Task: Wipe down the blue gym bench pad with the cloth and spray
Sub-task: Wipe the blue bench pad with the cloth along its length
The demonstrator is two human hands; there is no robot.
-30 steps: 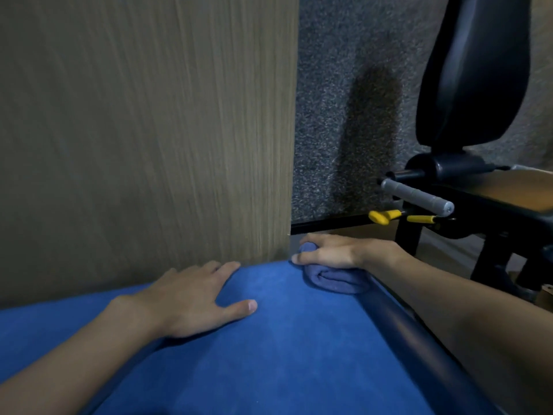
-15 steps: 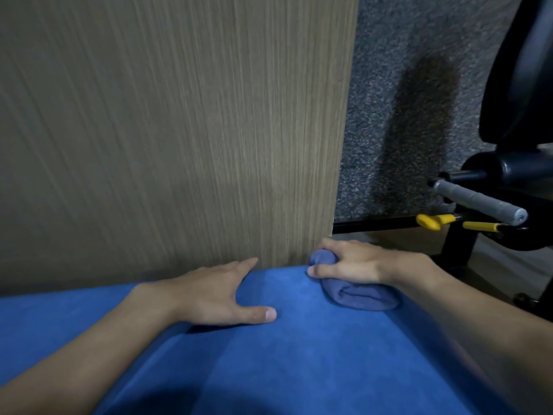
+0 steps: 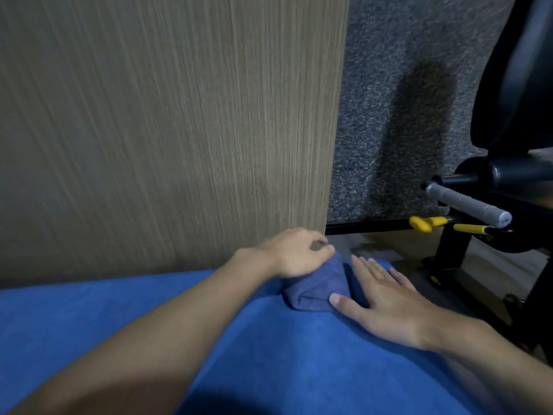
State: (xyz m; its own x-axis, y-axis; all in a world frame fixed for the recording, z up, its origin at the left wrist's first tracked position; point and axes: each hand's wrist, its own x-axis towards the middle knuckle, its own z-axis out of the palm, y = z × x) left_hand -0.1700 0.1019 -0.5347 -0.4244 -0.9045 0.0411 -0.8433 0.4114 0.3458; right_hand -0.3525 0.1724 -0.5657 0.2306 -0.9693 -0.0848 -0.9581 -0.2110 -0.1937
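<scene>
The soft blue gym bench pad [image 3: 263, 354] fills the lower half of the frame. Its surface looks like suede, and a dark shadow lies at the bottom edge. Behind it, in the upper left and centre, stands a tall panel of light brown wood grain [image 3: 164, 130]. To the right of the panel is a grey speckled, carpet-like surface [image 3: 386, 94] with a soft shadow on it, and a thin black bar [image 3: 368, 226] runs along its lower edge.

The folded dark blue cloth [image 3: 317, 290] lies on the far edge of the pad, a little right of the centre of the frame. The left hand [image 3: 294, 254] is clenched over the upper end of the cloth and grasps it. The right hand [image 3: 386, 304] lies flat on the pad just to the right of the cloth, with its fingers straight and released. Its thumb tip touches the lower corner of the cloth.

At the right edge there is a black gym machine [image 3: 514, 91], cut off by the frame. It has a grey ribbed handle [image 3: 466, 202] and two small yellow levers [image 3: 422, 223] under the handle. The fingertips of the left hand are hidden inside the fist. The right rim of the pad is covered by the right hand and forearm. The near left forearm is blurred.
</scene>
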